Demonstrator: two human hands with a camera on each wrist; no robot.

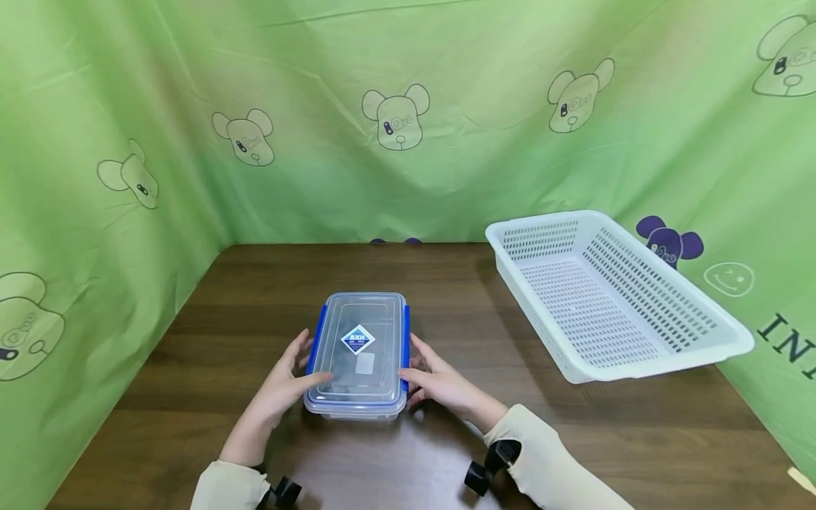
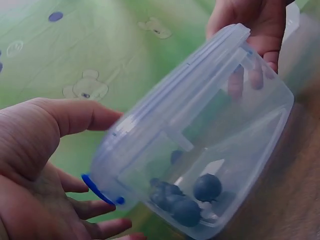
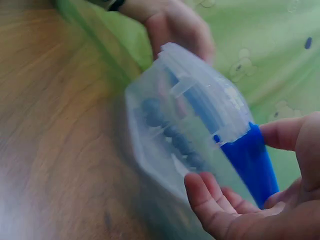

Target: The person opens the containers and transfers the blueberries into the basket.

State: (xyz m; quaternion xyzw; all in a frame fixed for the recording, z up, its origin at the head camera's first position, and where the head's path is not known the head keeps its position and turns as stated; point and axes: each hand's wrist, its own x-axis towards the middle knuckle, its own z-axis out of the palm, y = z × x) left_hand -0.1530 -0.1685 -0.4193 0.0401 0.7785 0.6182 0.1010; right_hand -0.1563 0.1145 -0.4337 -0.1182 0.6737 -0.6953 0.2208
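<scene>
A clear plastic food storage box [image 1: 358, 382] with a transparent lid and blue side clips stands on the table between both hands. Its lid bears a blue-and-white diamond label [image 1: 358, 339]. Several dark, blue-grey round balls [image 2: 207, 187] lie inside at the bottom, seen through the wall. My left hand [image 1: 287, 380] holds the box's left side, thumb over the lid edge and fingers spread by the blue clip [image 2: 100, 190]. On the other side, my right hand [image 1: 443, 382] has its thumb at the top of the right blue clip [image 3: 252, 162] and its fingers bent alongside the wall.
A white perforated plastic basket [image 1: 542, 304] stands at the right rear of the brown wooden table [image 1: 242, 340]. Green cloth [image 1: 319, 191] printed with bear faces hangs behind and at both sides. Each wrist carries a black camera mount [image 1: 494, 464].
</scene>
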